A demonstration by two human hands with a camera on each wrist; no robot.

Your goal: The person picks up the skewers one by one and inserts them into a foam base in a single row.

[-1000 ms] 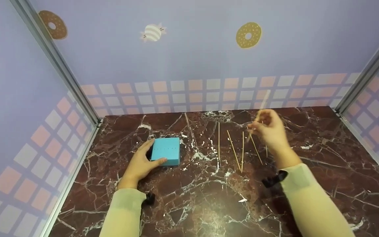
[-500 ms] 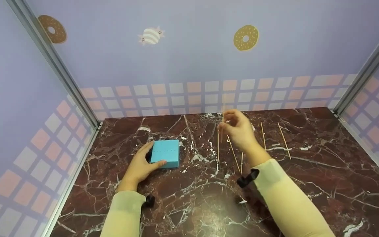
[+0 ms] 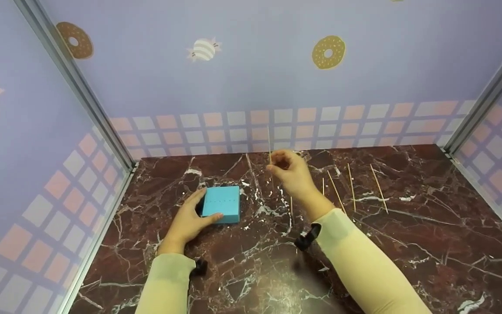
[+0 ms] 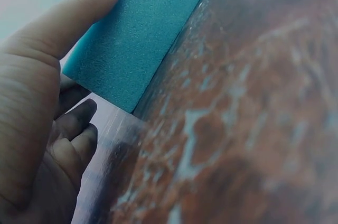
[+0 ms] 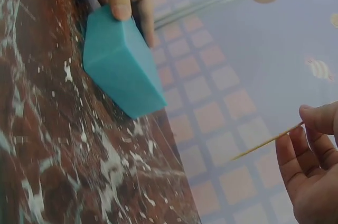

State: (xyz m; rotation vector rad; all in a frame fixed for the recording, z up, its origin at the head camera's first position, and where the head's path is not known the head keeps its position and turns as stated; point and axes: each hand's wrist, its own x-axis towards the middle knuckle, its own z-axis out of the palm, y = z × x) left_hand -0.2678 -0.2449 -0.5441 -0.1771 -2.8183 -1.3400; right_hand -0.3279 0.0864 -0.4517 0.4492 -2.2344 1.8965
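Note:
My left hand holds a light blue foam block on the table, thumb along its near side and fingers at its left edge. A row of small dark dots crosses the block's top. In the left wrist view, the thumb presses the face of the foam block. My right hand, to the right of the block and raised, pinches a thin wooden stick between thumb and fingertips. The stick stands nearly upright in the head view. Seen from the right wrist, the stick's lower end points toward the block's side, apart from it.
Several more thin sticks lie on the dark red marbled table to the right, among them a slanted stick and another stick. My right forearm covers part of them. Purple patterned panels enclose the back and sides.
My right hand has moved left with the stick, from above the sticks on the table toward the foam block. The left hand stays on the block.

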